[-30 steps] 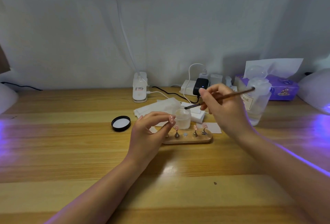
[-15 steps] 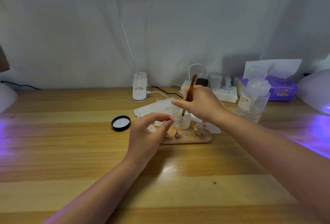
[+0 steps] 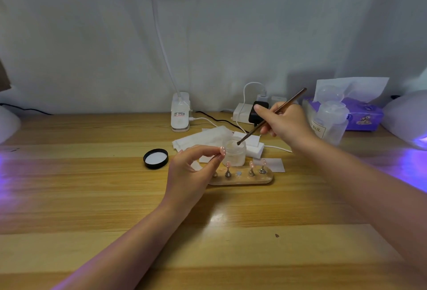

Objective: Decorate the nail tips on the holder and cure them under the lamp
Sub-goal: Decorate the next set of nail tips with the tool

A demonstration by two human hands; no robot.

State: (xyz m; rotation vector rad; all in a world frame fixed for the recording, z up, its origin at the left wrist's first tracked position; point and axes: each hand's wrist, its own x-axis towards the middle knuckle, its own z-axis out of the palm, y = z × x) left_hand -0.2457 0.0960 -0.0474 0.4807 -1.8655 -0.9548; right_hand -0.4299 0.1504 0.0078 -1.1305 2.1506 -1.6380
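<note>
Hard to make out: what fills the small clear jar (image 3: 235,153); print on the pump bottle (image 3: 330,123) beyond the right hand (image 3: 285,124), partly hidden by it. Far-left end of the wooden holder (image 3: 242,177) hidden behind the left hand (image 3: 193,170); white domed objects cut off at both frame edges.

Left hand pinches a pink nail tip (image 3: 222,151) between thumb and forefinger, just left of the jar, above the holder. Three nail tips on metal stands show on the holder.

Right hand grips a brown brush (image 3: 272,116), tilted, tip at the jar's mouth.

Wooden table (image 3: 92,197), purple glow at both sides. Black lid (image 3: 156,158) left of left hand. Grey cloth backdrop, bright panel above.

Half a second ago the brush stood near upright in the jar; now it slants, handle up-right, right hand drawn back right.
</note>
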